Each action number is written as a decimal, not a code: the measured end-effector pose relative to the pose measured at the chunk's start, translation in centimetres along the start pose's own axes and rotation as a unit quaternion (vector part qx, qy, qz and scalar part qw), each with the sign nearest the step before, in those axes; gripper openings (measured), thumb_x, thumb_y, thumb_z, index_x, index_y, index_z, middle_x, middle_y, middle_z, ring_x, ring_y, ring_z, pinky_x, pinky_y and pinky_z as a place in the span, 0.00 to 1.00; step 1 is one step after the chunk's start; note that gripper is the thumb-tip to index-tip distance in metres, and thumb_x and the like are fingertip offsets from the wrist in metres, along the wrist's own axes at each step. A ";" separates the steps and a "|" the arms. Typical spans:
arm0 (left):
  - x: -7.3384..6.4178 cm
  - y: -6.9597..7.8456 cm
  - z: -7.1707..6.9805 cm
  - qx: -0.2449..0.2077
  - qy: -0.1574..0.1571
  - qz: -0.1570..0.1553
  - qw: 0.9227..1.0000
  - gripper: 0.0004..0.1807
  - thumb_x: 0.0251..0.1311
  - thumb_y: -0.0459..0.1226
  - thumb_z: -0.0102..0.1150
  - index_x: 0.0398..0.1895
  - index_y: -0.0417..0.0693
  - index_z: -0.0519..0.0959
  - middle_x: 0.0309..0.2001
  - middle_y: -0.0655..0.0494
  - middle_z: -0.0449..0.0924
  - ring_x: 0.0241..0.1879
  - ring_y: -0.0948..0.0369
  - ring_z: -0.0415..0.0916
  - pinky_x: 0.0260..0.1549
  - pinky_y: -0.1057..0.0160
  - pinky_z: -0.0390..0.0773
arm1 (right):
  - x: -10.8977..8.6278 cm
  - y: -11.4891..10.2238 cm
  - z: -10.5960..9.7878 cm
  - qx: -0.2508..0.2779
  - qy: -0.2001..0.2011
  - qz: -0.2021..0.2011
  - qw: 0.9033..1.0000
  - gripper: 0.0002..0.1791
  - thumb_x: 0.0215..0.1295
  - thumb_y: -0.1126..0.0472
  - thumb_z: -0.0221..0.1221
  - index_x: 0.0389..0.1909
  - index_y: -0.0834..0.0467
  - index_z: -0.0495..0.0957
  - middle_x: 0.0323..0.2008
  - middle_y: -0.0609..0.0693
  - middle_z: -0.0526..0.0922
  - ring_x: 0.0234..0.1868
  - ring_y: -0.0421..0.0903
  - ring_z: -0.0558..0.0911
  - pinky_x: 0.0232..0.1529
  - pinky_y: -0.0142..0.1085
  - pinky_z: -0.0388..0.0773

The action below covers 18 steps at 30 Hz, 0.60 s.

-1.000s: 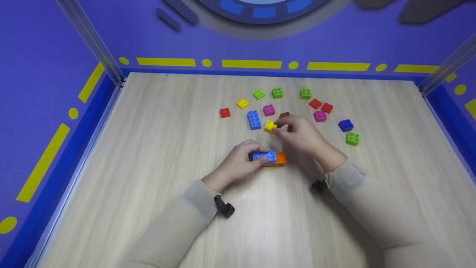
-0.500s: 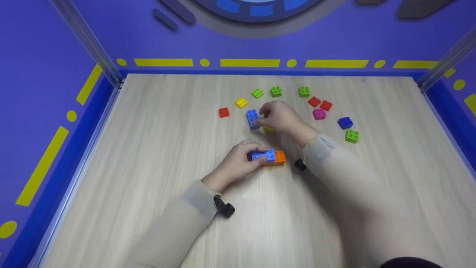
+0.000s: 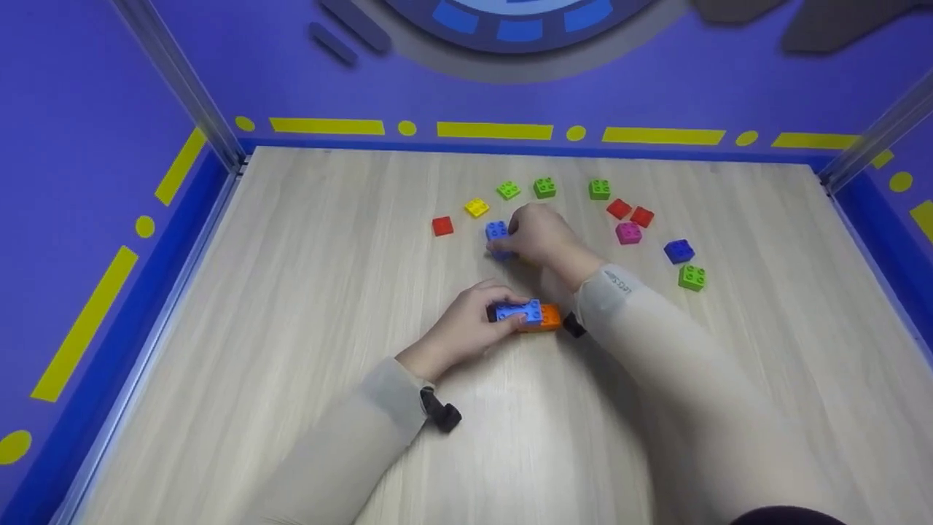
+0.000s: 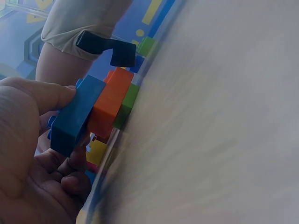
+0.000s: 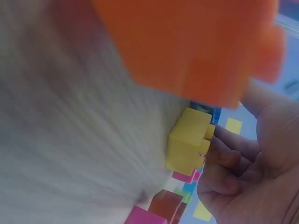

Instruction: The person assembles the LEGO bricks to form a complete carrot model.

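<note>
My left hand grips a small stack of toy building bricks near the middle of the table. Its light blue brick lies over an orange brick, and a green brick shows beneath in the left wrist view. Thumb and fingers hold the blue brick by its sides. Farther back, my right hand pinches a second light blue brick, long and studded. Under the right palm stands a yellow brick, mostly hidden in the head view.
Behind the hands lie a red brick, a flat yellow brick and several green bricks. To the right are flat red bricks, a pink brick and a dark blue brick. A purple wall borders the table.
My right hand has moved left from the small yellow brick to the long light blue brick and taken hold of it. The left hand still holds the stack in place.
</note>
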<state>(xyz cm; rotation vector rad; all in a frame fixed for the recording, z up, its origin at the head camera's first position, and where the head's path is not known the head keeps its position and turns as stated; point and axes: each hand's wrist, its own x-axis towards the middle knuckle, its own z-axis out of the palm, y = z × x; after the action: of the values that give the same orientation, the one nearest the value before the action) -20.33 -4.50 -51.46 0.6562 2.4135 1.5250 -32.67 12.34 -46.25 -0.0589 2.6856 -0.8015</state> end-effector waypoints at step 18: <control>-0.1 -0.1 0.1 -0.001 0.001 -0.010 1.000 0.16 0.78 0.41 0.71 0.63 0.48 0.90 0.65 0.49 0.87 0.68 0.52 0.82 0.77 0.48 0.77 | -1.7 2.0 -1.9 0.057 0.007 -0.082 0.995 0.25 0.73 0.51 0.75 0.64 0.61 0.88 0.59 0.57 0.91 0.51 0.54 0.87 0.61 0.48 0.91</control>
<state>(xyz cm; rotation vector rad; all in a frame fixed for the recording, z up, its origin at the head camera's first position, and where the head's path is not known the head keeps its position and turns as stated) -20.21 -4.51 -51.58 0.6285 2.4127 1.5191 -31.54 15.22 -45.29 -0.2496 2.6685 -1.0060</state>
